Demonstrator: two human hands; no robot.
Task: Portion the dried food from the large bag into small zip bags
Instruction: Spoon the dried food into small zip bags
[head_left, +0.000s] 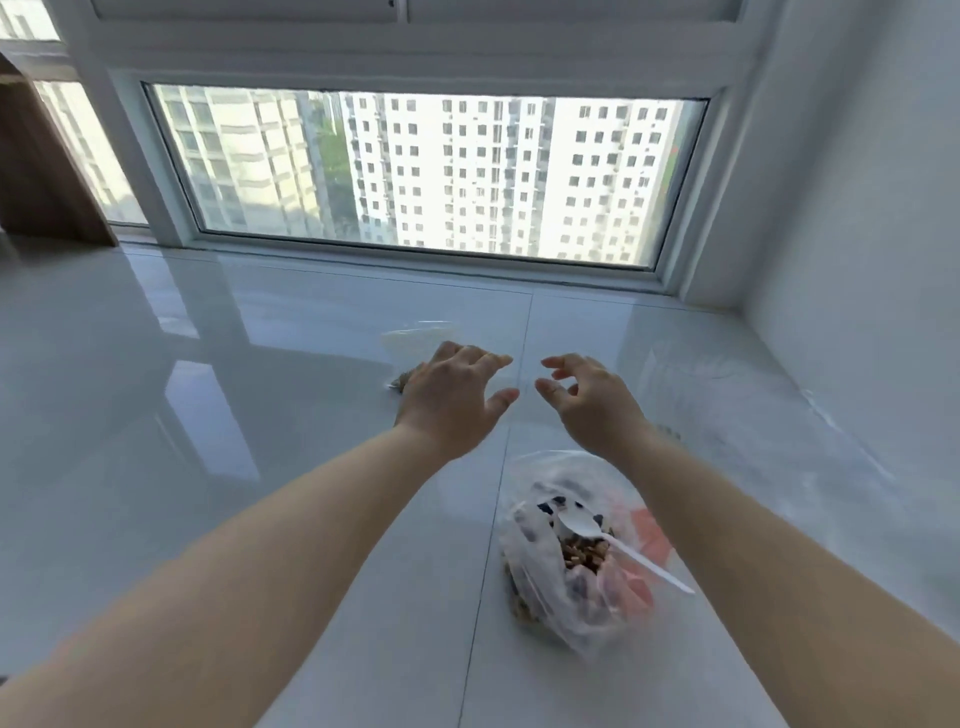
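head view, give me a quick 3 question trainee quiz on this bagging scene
1. True or false: the white plastic spoon rests in the open large bag.
2. Which hand covers the small zip bag of dried food? A) left hand B) right hand
3. What do the hands grip?

Key: 1 true; 2 A; 3 nothing, both hands are open, right one above the glossy tiled floor.

Glossy floor (208, 415); large bag (566, 597); small bag (415, 338)

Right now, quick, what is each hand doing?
Left hand: open, fingers spread over a small zip bag, holding nothing.
Right hand: open, fingers loosely curled, holding nothing.
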